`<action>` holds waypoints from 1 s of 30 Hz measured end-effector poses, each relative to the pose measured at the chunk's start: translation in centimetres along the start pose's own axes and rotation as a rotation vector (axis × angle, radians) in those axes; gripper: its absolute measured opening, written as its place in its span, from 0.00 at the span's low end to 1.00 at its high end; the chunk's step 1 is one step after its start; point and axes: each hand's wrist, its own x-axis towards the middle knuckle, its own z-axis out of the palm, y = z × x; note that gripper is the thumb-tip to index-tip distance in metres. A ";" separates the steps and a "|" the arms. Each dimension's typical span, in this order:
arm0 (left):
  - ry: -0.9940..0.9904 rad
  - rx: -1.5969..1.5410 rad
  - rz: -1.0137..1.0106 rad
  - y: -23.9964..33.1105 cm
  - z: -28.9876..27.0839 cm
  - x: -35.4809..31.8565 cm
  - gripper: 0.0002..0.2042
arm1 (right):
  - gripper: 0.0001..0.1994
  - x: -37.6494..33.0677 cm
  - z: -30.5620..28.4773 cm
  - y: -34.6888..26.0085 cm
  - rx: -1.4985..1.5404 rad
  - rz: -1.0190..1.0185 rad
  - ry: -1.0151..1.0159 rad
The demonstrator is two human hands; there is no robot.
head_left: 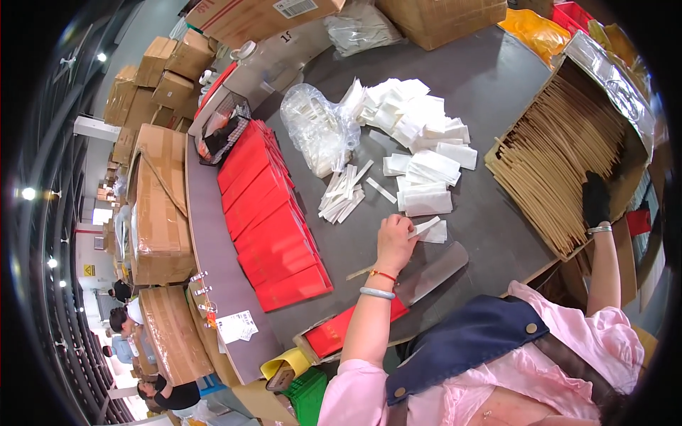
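My left hand is closed in a pinch on a narrow white strip, above a small white packet on the dark table. A pile of similar flat white packets spreads beyond it. Loose white strips lie to its left, by a clear plastic bag of pale pieces. My right hand, in a black glove, is at the near right edge of a carton tightly packed with thin brown flat pieces. Shadow hides its fingers.
Overlapping red packets form a long row at the left. In front of me lie a clear plastic sheet and a box with a red packet. A green bin stands below the edge. Cardboard cartons are stacked beyond.
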 end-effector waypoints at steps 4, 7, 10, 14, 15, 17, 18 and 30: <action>-0.019 -0.136 -0.055 0.0 0.0 -1.0 0.08 | 0.14 -0.7 -1.2 -1.1 0.172 -0.047 0.227; 0.142 -0.233 -0.084 2.2 -2.0 -2.7 0.08 | 0.12 -2.2 -4.5 -8.4 0.407 -0.137 0.151; 0.179 -0.393 -0.278 5.6 -3.5 -5.7 0.09 | 0.05 -4.8 -5.8 -16.3 0.673 -0.397 -0.091; 0.089 0.083 -0.204 6.0 -1.1 -10.1 0.07 | 0.12 -7.3 -5.2 -22.8 0.852 -0.555 -0.540; 0.087 0.081 -0.213 6.2 -1.3 -10.4 0.07 | 0.12 -7.7 -4.2 -23.1 0.831 -0.617 -0.579; 0.237 0.011 -0.174 6.8 -2.1 -10.8 0.08 | 0.12 -7.8 -3.9 -23.4 0.733 -0.673 -0.635; 0.242 0.012 -0.183 6.3 -1.9 -11.1 0.08 | 0.12 -7.7 -3.7 -23.8 0.637 -0.732 -0.678; 0.085 0.121 -0.215 4.3 -3.5 -14.9 0.30 | 0.06 -9.2 1.9 -25.3 0.507 -1.062 -0.522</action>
